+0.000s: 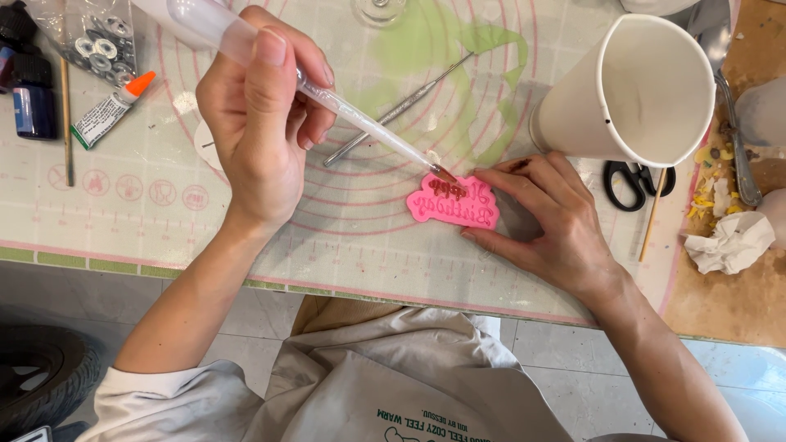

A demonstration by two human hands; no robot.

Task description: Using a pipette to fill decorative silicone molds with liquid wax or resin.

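My left hand grips a clear plastic pipette that slants down to the right, its tip touching a small pink silicone mould with raised lettering. Dark red liquid fills part of the lettering near the tip. My right hand rests on the mat with its fingers pressed against the mould's right edge, holding it steady. The mould lies on a translucent work mat printed with pink circles and rulers.
A thin metal tool lies above the mould. A large white paper cup lies tilted at right, with black scissors, a wooden stick and crumpled tissue nearby. A glue tube, dark bottles and a parts bag are at left.
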